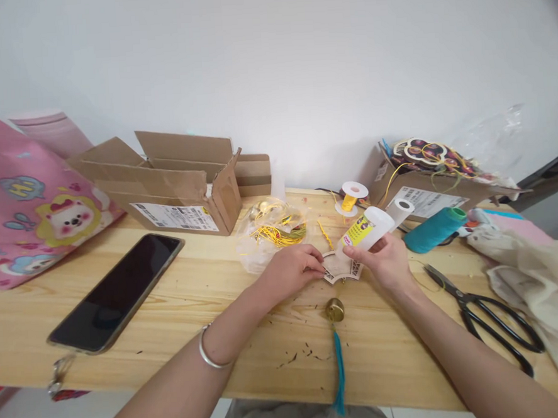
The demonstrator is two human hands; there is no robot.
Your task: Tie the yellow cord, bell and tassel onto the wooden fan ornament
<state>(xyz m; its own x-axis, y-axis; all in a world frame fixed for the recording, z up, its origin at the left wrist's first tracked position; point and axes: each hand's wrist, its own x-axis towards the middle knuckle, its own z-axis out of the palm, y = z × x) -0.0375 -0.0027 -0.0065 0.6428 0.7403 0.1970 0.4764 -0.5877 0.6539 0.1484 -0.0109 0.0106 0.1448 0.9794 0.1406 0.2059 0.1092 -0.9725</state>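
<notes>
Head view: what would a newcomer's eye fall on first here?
Probably the big pink bag with its cartoon animal, at the far left. Then, right of centre, the white bottle with a yellow label, gripped in the right hand, close to a flat pale piece that the left hand touches. Below them in the picture, a gold-coloured ball and teal tassel also stand out.

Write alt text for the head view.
A person's right hand holds a tilted white bottle over a flat pale piece, the left hand touching its left edge. Nearer the viewer lies a bell with a teal tassel; black-handled scissors lie at right.
</notes>
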